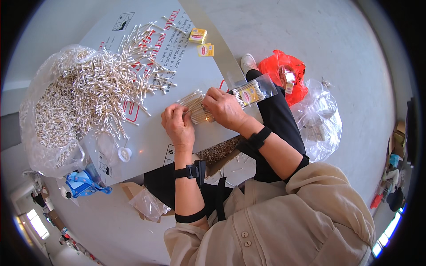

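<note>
A flat row of wooden-stick cotton swabs (194, 103) lies at the table's near edge between my two hands. My left hand (178, 127) has its fingers bent and pressed together at the row's left end. My right hand (225, 107) is closed over the row's right end, its fingertips pointing down among the sticks. Just beyond my right hand, a clear plastic packet (269, 84) of cotton swabs with a yellow card (249, 95) juts past the table edge above my leg. My right hand partly hides the packet's near end.
A large clear bag (33, 106) spills a heap of loose cotton swabs (93, 84) across the table's left side. Yellow cards (205, 49) lie near the far edge. A small white round lid (124, 154) sits near left. Red (277, 64) and clear (326, 115) bags stand on the floor at right.
</note>
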### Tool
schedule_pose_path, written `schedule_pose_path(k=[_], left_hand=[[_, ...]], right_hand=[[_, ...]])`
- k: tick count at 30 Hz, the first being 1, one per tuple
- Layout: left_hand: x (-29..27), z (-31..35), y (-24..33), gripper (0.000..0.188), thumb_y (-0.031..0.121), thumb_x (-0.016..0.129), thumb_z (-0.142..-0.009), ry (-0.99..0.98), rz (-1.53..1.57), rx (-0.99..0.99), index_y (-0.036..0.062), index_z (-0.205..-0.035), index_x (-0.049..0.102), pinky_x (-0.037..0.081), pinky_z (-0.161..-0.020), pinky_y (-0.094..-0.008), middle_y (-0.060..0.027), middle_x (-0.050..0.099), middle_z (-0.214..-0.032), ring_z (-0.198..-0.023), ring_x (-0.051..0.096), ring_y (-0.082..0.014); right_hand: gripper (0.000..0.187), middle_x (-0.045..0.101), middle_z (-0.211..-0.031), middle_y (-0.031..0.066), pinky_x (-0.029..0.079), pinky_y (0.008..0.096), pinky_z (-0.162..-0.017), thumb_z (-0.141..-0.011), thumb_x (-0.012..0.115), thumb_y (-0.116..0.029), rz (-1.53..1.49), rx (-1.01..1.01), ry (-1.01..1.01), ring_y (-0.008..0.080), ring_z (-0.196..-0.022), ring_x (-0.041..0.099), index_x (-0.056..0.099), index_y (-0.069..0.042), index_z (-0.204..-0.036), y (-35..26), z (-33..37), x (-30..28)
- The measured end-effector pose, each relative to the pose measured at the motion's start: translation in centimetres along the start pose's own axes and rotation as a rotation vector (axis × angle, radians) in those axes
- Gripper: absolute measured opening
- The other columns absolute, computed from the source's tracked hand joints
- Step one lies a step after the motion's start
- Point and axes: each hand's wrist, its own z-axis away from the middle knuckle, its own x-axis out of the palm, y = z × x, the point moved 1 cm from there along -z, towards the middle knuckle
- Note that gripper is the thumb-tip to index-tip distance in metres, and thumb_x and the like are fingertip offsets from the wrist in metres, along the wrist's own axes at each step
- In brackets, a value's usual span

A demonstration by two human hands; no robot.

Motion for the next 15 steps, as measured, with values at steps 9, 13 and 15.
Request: schedule_pose_path(k=[9, 13, 15], left_hand=[[-0.3, -0.8, -0.3, 0.016, -0.002, 0.069, -0.075, 0.019, 0.096, -0.018, 0.0072, -0.087, 0.064, 0.045, -0.085, -0.0415, -0.0058, 0.061, -0.098, -0.098, 0.055, -0.0298], [-0.5, -1.9, 0.0, 0.016, -0.004, 0.069, -0.076, 0.058, 0.072, -0.048, 0.0057, -0.088, 0.063, 0.046, -0.084, -0.0416, -0.0073, 0.06, -0.097, -0.096, 0.054, -0.0303], [-0.3, -2.6, -0.1, 0.016, -0.004, 0.069, -0.076, 0.054, 0.045, -0.035, 0.0059, -0.088, 0.063, 0.046, -0.084, -0.0418, -0.0072, 0.06, -0.097, -0.096, 0.054, -0.0303]], right_hand=[[0.012, 0.055, -0.089, 0.0099, 0.053, 0.0388, -0.067, -0.079, 0.065, -0.003, -0.005, 0.006, -0.004, 0.0295, -0.081, 0.062, 0.058, -0.004, -0.088, 0.0, 0.3, 0.0], [0.01, 0.055, -0.088, 0.0098, 0.053, 0.0388, -0.067, -0.079, 0.065, -0.002, -0.045, -0.015, 0.007, 0.0295, -0.08, 0.062, 0.059, -0.004, -0.087, 0.3, 0.6, -0.1], [0.01, 0.055, -0.088, 0.0098, 0.052, 0.039, -0.067, -0.079, 0.065, -0.002, -0.058, -0.022, 0.008, 0.0296, -0.08, 0.062, 0.059, -0.004, -0.086, 0.3, 0.6, -0.1]])
